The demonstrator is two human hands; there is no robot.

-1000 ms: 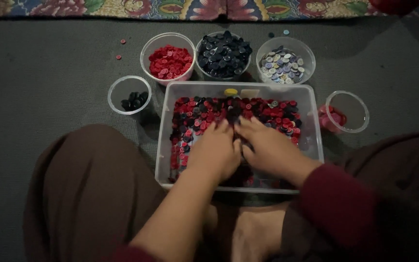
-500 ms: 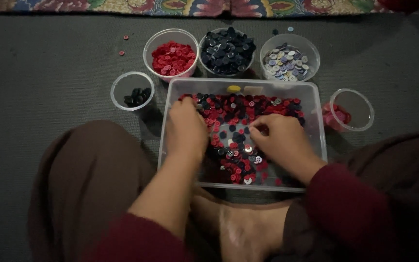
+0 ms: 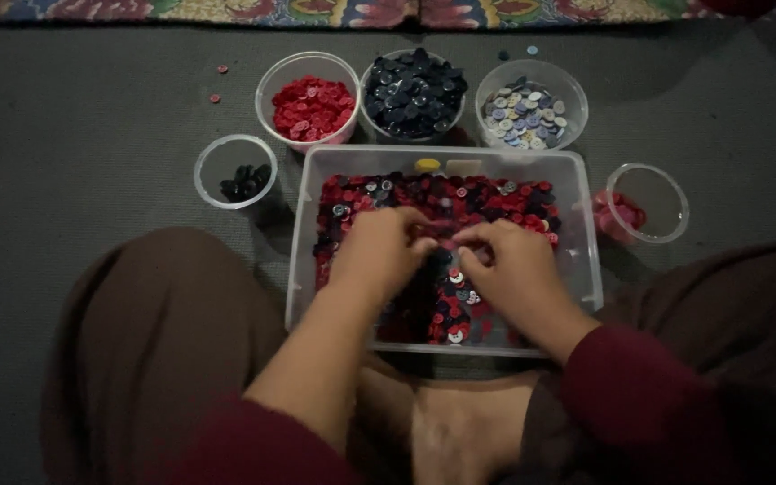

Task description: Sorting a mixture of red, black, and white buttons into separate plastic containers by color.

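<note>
Shifted right from the bin's (image 3: 586,235) left side since half a second back, left hand (image 3: 377,253) now meeting right hand (image 3: 512,265) mid-bin, fingertips together over the mixed buttons (image 3: 460,202). Both curled, pinching at the pile between them, though exactly what is gripped cannot be told. Sorted lots parked within reach beyond the bin: red bowl (image 3: 309,105), dark bowl (image 3: 412,90), pale bowl (image 3: 530,110), small cups either side (image 3: 233,172) (image 3: 648,202).

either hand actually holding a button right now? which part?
Cannot tell. Both the left hand and right hand rest fingertips-down in the mixed buttons of the clear bin; any grip is hidden.
</note>
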